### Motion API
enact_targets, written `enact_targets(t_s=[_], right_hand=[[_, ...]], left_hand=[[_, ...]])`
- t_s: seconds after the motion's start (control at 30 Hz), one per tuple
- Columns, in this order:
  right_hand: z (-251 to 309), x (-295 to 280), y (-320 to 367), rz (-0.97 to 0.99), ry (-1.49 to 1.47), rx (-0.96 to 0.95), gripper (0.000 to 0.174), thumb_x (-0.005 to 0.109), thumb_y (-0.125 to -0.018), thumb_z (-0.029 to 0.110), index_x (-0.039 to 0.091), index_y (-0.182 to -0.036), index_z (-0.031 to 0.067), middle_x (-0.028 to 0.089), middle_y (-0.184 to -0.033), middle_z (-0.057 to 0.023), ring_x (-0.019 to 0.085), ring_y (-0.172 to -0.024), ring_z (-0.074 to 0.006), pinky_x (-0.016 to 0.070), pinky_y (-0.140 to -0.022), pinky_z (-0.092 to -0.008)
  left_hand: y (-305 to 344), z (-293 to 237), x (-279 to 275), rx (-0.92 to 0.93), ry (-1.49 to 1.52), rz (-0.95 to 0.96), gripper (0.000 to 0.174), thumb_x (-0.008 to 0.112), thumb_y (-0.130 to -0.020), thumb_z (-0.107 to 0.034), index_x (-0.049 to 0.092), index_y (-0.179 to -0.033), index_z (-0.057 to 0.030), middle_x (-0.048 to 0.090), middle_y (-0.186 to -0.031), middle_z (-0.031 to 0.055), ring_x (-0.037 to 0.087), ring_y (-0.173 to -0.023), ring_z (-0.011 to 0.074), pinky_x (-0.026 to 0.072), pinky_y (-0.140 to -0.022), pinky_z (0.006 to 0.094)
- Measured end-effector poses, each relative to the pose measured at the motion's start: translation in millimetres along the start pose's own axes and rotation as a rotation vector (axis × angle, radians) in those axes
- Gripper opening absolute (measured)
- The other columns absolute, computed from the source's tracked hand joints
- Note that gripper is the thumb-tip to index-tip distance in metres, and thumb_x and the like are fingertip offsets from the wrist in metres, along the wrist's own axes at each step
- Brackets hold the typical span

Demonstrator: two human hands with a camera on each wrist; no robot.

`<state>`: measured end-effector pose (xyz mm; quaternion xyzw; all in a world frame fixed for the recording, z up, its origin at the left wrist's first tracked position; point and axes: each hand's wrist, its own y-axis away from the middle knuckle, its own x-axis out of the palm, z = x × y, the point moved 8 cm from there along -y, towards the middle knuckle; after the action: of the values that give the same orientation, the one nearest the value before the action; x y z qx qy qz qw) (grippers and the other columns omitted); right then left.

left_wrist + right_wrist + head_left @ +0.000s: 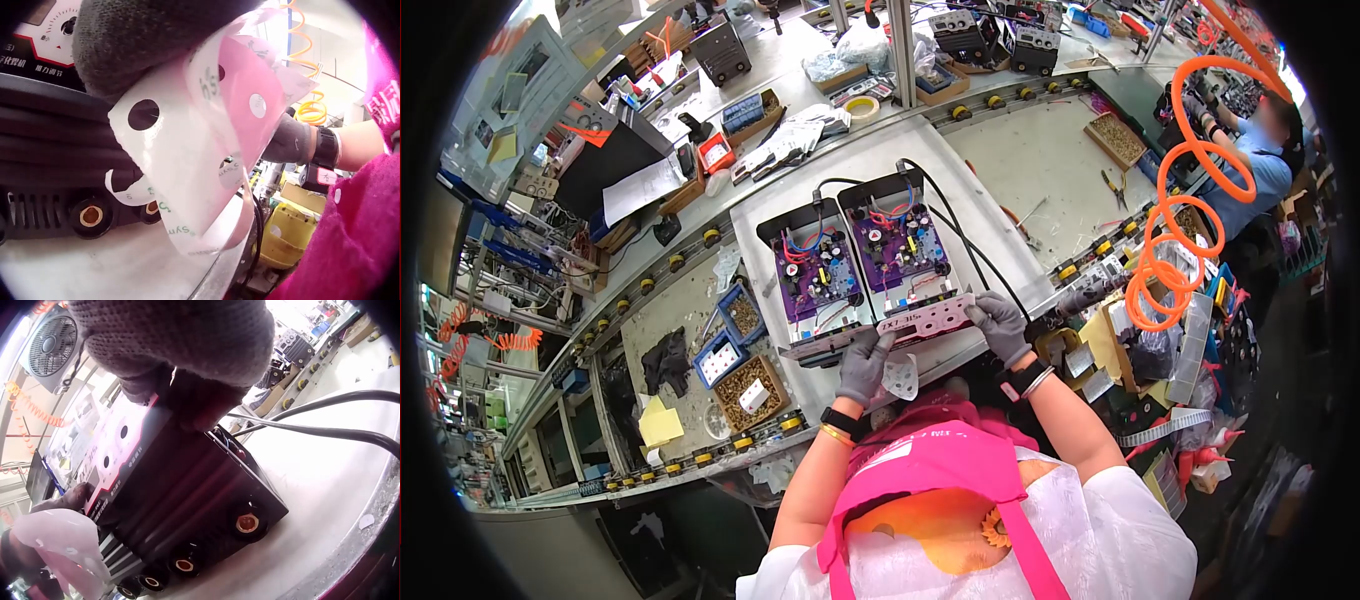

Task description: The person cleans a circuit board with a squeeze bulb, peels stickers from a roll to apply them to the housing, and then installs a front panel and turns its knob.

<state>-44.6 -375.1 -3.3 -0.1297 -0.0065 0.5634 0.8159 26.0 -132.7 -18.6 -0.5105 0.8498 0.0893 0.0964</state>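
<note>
Two open machine housings with purple circuit boards (900, 240) and red and blue wires lie side by side. At the front of the right one is a pale panel sticker (925, 317) marked ZX7-315 with round holes. The gloved right hand (1000, 325) pinches its right end. In the right wrist view the sticker (115, 450) lies along the edge of the black front panel (187, 487), which carries round brass-centred sockets. The gloved left hand (863, 365), by the sticker's left end, holds curled, holed backing paper (181, 144) that hangs below the fingers.
A white board (785, 375) carries both housings, with black cables (970, 240) trailing right. Blue bins (718, 360) and a cardboard box of small parts (750, 395) stand left. Pliers (1114, 188) lie at the upper right. An orange coiled hose (1165, 290) hangs right; another person (1270, 160) is beyond.
</note>
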Motion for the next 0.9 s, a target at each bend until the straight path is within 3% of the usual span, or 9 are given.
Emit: enact_targets(t_s=[0.1, 0.2, 0.6, 0.9], right_hand=[[0, 0, -1, 0.008, 0.0, 0.001, 0.015, 0.066, -0.084, 0.013, 0.068, -0.09, -0.0005, 0.06, -0.08, -0.0043, 0.055, -0.073, -0.0101, 0.043, -0.064, -0.023], [-1, 0, 0, 0.006, -0.012, 0.009, 0.015, 0.066, -0.084, 0.014, 0.068, -0.09, -0.0005, 0.06, -0.08, -0.0044, 0.055, -0.073, -0.0101, 0.043, -0.064, -0.0229], [-1, 0, -2, -0.019, 0.03, 0.003, 0.015, 0.066, -0.083, 0.012, 0.065, -0.08, -0.0022, 0.058, -0.077, -0.0053, 0.053, -0.068, -0.011, 0.0415, -0.061, -0.0245], [3, 2, 0, -0.025, 0.039, -0.028, 0.014, 0.064, -0.084, 0.013, 0.065, -0.081, -0.0012, 0.054, -0.078, -0.0028, 0.049, -0.069, -0.0095, 0.0391, -0.061, -0.0234]], left_hand=[[0, -1, 0, -0.011, 0.001, 0.003, 0.026, 0.058, -0.09, -0.029, 0.062, -0.091, -0.0031, 0.06, -0.077, 0.0101, 0.052, -0.071, 0.0195, 0.0427, -0.07, 0.0306], [-1, -2, 1, 0.05, 0.049, -0.054, 0.025, 0.058, -0.092, -0.026, 0.064, -0.088, -0.0015, 0.053, -0.068, -0.0011, 0.043, -0.066, 0.0076, 0.0379, -0.061, 0.025], [1, -11, 0, 0.005, 0.055, -0.029, 0.022, 0.06, -0.09, -0.022, 0.062, -0.083, -0.0015, 0.051, -0.067, 0.0008, 0.043, -0.066, 0.0088, 0.0387, -0.062, 0.0263], [0, -1, -1, 0.035, 0.082, -0.055, 0.023, 0.06, -0.09, -0.025, 0.064, -0.09, -0.0022, 0.057, -0.07, 0.0033, 0.046, -0.065, 0.0109, 0.0412, -0.062, 0.0279]])
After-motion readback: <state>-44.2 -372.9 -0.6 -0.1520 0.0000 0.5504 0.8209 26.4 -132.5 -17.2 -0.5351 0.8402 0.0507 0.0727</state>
